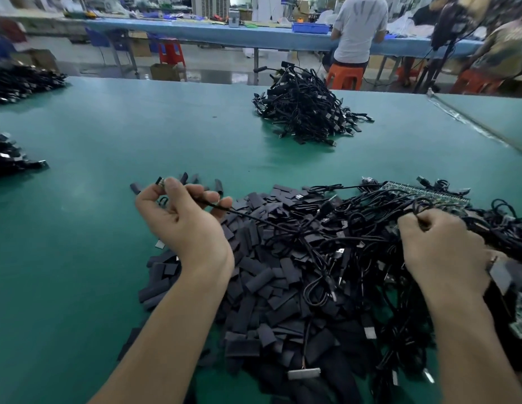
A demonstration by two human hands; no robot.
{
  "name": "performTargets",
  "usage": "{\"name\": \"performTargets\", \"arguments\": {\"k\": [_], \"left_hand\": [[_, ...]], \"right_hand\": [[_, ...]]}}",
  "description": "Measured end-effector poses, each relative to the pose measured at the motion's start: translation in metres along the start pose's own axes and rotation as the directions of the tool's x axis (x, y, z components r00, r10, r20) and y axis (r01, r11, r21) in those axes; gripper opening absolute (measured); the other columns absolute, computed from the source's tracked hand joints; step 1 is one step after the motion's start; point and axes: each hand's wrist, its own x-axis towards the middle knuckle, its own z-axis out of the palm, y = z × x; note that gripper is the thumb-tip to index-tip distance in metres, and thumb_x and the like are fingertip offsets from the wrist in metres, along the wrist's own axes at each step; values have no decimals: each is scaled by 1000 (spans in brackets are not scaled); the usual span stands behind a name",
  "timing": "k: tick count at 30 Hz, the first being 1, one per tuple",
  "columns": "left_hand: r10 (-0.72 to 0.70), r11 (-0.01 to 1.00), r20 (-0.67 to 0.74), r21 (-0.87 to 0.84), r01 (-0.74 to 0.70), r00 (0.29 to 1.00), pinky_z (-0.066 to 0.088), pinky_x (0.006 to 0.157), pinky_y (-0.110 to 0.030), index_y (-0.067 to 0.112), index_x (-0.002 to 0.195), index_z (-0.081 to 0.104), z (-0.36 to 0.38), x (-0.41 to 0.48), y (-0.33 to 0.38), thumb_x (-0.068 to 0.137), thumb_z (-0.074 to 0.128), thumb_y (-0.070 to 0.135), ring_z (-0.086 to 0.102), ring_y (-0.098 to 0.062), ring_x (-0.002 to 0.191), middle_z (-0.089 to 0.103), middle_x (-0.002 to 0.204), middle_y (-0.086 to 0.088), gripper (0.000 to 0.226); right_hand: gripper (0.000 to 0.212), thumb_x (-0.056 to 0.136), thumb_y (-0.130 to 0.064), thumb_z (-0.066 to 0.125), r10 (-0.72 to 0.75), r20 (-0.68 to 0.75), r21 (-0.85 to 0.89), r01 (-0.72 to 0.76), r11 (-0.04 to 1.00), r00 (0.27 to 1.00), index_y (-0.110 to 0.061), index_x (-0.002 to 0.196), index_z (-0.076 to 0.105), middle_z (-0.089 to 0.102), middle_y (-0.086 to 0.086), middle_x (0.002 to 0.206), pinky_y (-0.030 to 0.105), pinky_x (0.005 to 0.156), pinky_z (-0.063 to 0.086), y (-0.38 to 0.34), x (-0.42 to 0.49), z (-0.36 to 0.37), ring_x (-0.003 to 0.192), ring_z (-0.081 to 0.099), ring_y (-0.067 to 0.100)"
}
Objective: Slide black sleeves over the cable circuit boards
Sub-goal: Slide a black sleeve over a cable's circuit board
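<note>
left hand point(181, 220) pinches cable board point(161, 182) (small, blurred) | right hand point(440, 246) grips tangled cables point(356, 220) | sleeves point(262, 277) flat, black

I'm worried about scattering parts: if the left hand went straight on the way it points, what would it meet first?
Probably the few loose black sleeves lying just beyond the left hand, then bare green mat. Its height above them is unclear, so it might pass over.
</note>
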Motion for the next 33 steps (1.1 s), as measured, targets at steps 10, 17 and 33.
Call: {"name": "performTargets", "arguments": {"k": [10, 17, 33], "left_hand": [[272, 961, -54, 67, -268, 961, 30, 48, -25, 17, 98, 38, -7, 53, 35, 104, 42, 21, 31, -13, 50, 38, 62, 6, 8], [271, 876, 356, 293, -382, 894, 32, 43, -20, 25, 99, 52, -10, 36, 27, 108, 41, 23, 37, -6, 45, 44, 62, 4, 14], [-67, 851, 636, 439, -289, 768, 25, 43, -16, 28, 111, 62, -33, 22, 15, 106, 37, 30, 25, -2, 46, 34, 53, 16, 25]], "right_hand": [[29, 94, -26, 60, -87, -35, -94, 83, 992, 996, -19, 121, 67, 56, 21, 119, 46, 85, 37, 2, -4, 0, 118, 40, 40], [41, 91, -52, 53, -635, 271, 11, 658, 753, 723, -36, 127, 62, 57, -9, 133, 35, 106, 23, -36, -42, 15, 128, 46, 15], [41, 68, -17, 76, -450, 391, -157, 540, 827, 803, -19, 51, 38, 50, -6, 61, 32, 66, 28, -15, -24, 4, 61, 47, 11]]}}
